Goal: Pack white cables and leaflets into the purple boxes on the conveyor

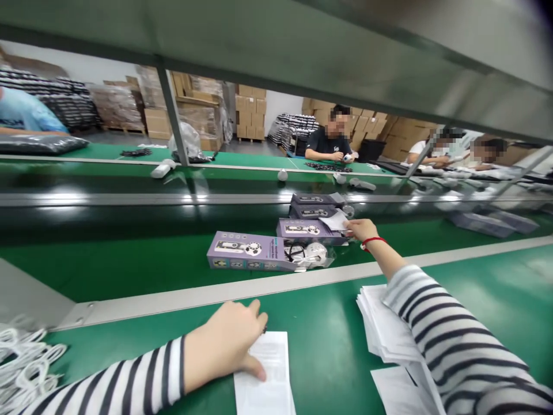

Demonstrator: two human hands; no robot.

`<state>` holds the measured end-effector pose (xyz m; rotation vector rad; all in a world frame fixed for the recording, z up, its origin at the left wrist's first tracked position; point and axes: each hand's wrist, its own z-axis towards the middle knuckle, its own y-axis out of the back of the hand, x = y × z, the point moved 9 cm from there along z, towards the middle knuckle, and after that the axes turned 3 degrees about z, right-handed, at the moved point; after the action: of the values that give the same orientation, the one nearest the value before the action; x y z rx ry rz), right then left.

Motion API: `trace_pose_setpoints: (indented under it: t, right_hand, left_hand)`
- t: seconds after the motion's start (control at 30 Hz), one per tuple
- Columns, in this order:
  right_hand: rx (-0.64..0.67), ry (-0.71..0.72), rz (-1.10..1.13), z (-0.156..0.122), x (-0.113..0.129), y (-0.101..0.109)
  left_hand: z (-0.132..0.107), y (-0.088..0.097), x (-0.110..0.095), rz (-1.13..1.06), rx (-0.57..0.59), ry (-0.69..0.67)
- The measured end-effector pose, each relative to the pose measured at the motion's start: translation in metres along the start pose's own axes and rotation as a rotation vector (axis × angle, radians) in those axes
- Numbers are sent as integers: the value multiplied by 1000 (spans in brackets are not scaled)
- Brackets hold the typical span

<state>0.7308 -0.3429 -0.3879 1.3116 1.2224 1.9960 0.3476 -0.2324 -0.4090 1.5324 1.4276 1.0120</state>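
Observation:
My right hand [361, 229] reaches forward and pinches a folded white leaflet [334, 221] over the open end of a purple fan box [298, 230]. Nearer to me lies another purple box [246, 248], its end open, with a white cable and part of a white device in clear plastic sticking out. My left hand [227, 340] rests on a small stack of white leaflets [274, 369] on the green tabletop. Its thumb lies flat on the top sheet, apart from the other fingers. Beneath my right forearm is a larger, loosely fanned pile of white papers [380, 323].
White cables [26, 363] lie heaped at the left edge. A grey rail [194, 294] separates my tabletop from the green belt [129, 253]. More purple boxes [484, 223] sit further right. A metal shelf [276, 63] hangs overhead. Co-workers, one in a black shirt [322, 146], sit across.

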Motion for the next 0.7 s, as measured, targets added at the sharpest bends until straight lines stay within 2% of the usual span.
trace_pose_setpoints:
  t: [0.07, 0.13, 0.23, 0.33, 0.43, 0.6, 0.7]
  right_hand:
    - [-14, -43, -27, 9, -5, 0]
    - [-72, -79, -76, 14, -12, 12]
    - [-142, -118, -176, 16, -28, 34]
    - [-137, -123, -246, 14, -39, 47]
    - [-63, -82, -250, 13, -36, 40]
    - [163, 20, -198, 9, -13, 5]
    - [103, 77, -181, -9, 13, 12]
  left_hand:
    - [1, -11, 3, -33, 43, 29]
    - [2, -16, 5, -88, 43, 51]
    - [3, -17, 6, -185, 29, 55]
    - [3, -18, 11, -248, 21, 60]
    - [3, -14, 15, -284, -43, 70]
    - [1, -2, 21, -429, -148, 79]
    - [-1, 12, 26, -503, -232, 80]
